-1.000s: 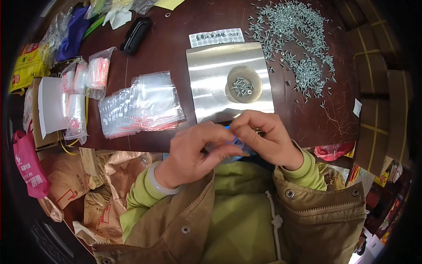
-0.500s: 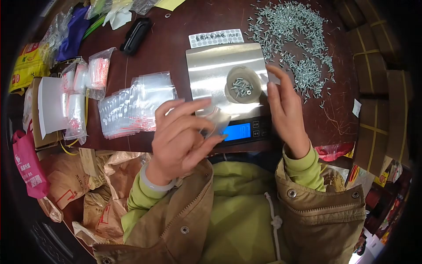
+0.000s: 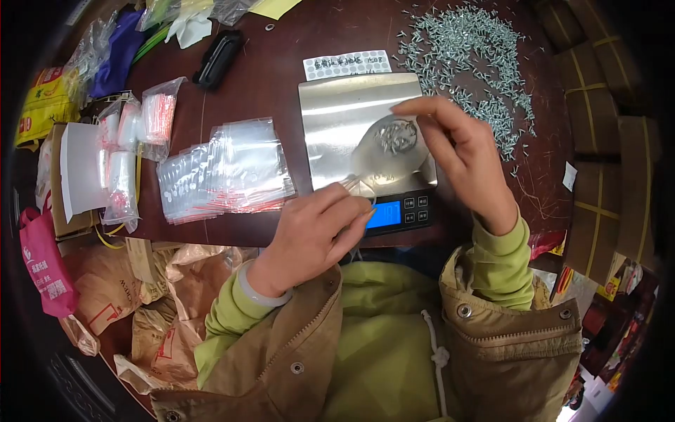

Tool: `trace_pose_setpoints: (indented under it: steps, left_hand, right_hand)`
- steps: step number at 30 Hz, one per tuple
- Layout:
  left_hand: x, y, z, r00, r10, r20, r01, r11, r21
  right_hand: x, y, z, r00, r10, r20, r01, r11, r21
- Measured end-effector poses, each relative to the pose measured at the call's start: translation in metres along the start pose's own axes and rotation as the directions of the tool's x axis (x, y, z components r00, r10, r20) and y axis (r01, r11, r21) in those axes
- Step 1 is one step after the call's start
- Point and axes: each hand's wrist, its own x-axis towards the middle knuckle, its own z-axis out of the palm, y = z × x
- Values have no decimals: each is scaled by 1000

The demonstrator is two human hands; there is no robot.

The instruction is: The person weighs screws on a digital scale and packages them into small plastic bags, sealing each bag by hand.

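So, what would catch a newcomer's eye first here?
Probably the glittering spread of small screws at the top right. Next comes the metal-topped scale in the middle, its display glowing blue between the person's left hand and right hand. Left of it lie overlapping clear bags with red edges.

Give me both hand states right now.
Left hand: closed, pinching a clear bag.
Right hand: closed on the tilted cup of screws.

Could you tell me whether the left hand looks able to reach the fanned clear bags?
Probably yes: the fanned clear bags lie beside the left hand with nothing between, though its fingertips seem to hold something clear.
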Motion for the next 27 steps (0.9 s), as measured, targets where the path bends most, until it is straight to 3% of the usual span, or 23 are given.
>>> trace_pose_setpoints:
  steps: [2, 5, 7, 12, 15, 17, 18, 21, 24, 25, 27]
  left_hand:
    - [2, 6, 8, 994, -30, -107, 28, 999, -17]
    - [1, 8, 19, 975, 30, -222, -26, 999, 19]
    - [0, 12, 17, 969, 78, -234, -61, 995, 80]
    - [-1, 12, 14, 944, 161, -287, -128, 983, 131]
    - [-6, 15, 12, 966, 82, -245, -56, 992, 110]
    - [-7, 17, 6, 964, 78, -254, -47, 991, 126]
    - [-8, 18, 3, 963, 75, -259, -41, 990, 134]
    - [-8, 19, -6, 951, 90, -296, -52, 990, 135]
    - [-7, 18, -9, 930, 117, -348, -78, 989, 123]
    - [-6, 20, -9, 931, 105, -349, -71, 992, 109]
    - [-5, 21, -9, 933, 114, -341, -79, 990, 113]
  right_hand:
    - [-3, -11, 3, 977, -211, -18, 204, 962, -180]
    - [-11, -29, 2, 904, -408, 129, 417, 769, -485]
    - [-16, -41, 5, 865, -486, 124, 483, 739, -470]
    - [-19, -45, -3, 824, -559, 93, 527, 696, -487]
    - [-11, -13, 0, 896, -442, -32, 389, 820, -420]
    - [-2, 12, 14, 955, -210, -208, 192, 976, -107]
    - [-3, 23, 14, 984, -39, -173, 39, 999, -1]
    - [-2, 50, 17, 992, 122, -32, -121, 992, 21]
    - [4, 49, 14, 967, 201, -154, -173, 968, 182]
    - [6, 40, 8, 941, 333, -61, -285, 875, 392]
    - [10, 32, 8, 945, 327, -21, -212, 658, 722]
